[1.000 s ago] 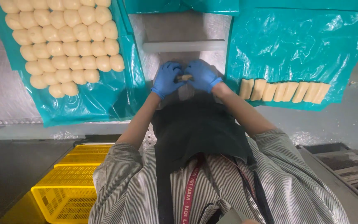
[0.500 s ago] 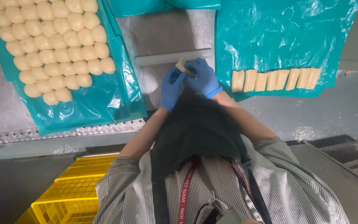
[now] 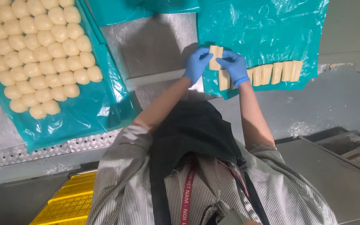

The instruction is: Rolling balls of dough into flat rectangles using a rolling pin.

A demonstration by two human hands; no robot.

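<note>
Over the teal sheet (image 3: 271,29), left hand (image 3: 196,66) and right hand (image 3: 235,66) (both blue-gloved) pinch one dough strip (image 3: 215,57) above the row (image 3: 271,73).

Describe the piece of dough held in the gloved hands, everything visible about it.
The dough piece is a pale cream, smooth, oblong block with squared ends, soft-looking and matte. It stands lengthwise pointing away from the person, held between the left hand and the right hand, both in blue gloves, whose fingertips pinch its two long sides. It is over the near left part of the teal plastic sheet, just beyond the left end of the row of similar dough sticks. Whether its underside rests on the sheet cannot be told.
</note>
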